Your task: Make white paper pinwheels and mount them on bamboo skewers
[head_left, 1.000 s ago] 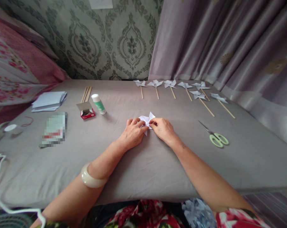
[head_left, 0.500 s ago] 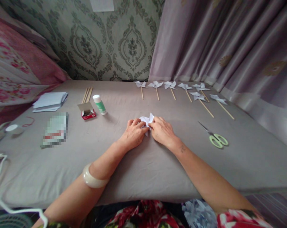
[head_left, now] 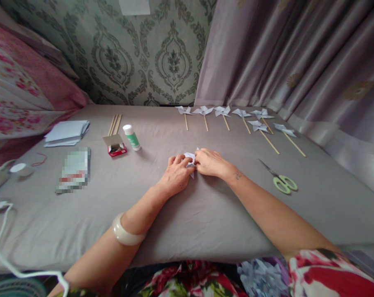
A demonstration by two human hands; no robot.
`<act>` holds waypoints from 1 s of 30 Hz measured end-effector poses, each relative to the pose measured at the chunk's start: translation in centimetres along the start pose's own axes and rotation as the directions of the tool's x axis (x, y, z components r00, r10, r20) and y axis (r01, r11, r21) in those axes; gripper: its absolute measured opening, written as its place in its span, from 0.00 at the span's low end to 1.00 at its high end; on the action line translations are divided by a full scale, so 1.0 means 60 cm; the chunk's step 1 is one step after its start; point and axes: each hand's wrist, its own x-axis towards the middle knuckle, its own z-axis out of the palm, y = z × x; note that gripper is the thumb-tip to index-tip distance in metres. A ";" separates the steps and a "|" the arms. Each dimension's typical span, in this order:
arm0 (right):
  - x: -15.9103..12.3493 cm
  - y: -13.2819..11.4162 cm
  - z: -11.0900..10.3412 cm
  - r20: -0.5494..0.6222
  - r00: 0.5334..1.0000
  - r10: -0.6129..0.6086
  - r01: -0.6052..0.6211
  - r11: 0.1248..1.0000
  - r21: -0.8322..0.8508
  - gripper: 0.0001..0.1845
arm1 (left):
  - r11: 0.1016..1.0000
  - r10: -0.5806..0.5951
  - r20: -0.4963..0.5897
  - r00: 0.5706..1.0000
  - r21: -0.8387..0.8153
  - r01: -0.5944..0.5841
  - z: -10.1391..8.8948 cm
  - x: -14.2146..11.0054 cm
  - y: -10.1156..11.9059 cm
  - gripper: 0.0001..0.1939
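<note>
Between my hands, at the middle of the table, is a white paper pinwheel (head_left: 190,157), mostly covered by fingers. My left hand (head_left: 176,173) is closed on its left and near side. From the right, my right hand (head_left: 212,162) pinches the paper with thumb and fingers close together; its grip point is partly hidden. Finished-looking white pinwheels on sticks (head_left: 222,111) lie along the far right of the table. Scissors with green handles (head_left: 282,181) lie to the right of my right hand.
Left of centre stand a glue stick (head_left: 131,138) and an open red box (head_left: 116,151) of small metal pieces, with wooden sticks (head_left: 114,124) behind. Farther left are stacked paper sheets (head_left: 66,133), a blurred packet (head_left: 74,170), a white roll (head_left: 21,169) and a white cable (head_left: 3,243).
My right hand has turned and drawn its fingers in over the pinwheel, covering the blade that stood up at the right. My left hand has barely moved.
</note>
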 end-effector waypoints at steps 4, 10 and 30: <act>0.012 0.025 0.003 0.044 0.999 -0.022 0.019 0.997 0.075 0.14 | 1.000 0.007 -0.005 1.000 -0.009 -0.007 -0.002 0.002 -0.001 0.18; -0.006 0.066 0.020 -0.160 0.984 0.077 -0.049 0.984 0.169 0.21 | 1.000 0.008 0.001 1.000 0.005 -0.008 -0.004 0.004 0.000 0.18; -0.002 0.003 0.017 -0.063 0.984 -0.167 0.162 0.983 -0.082 0.15 | 0.993 -0.081 -0.079 0.994 -0.091 0.074 -0.010 -0.002 -0.010 0.15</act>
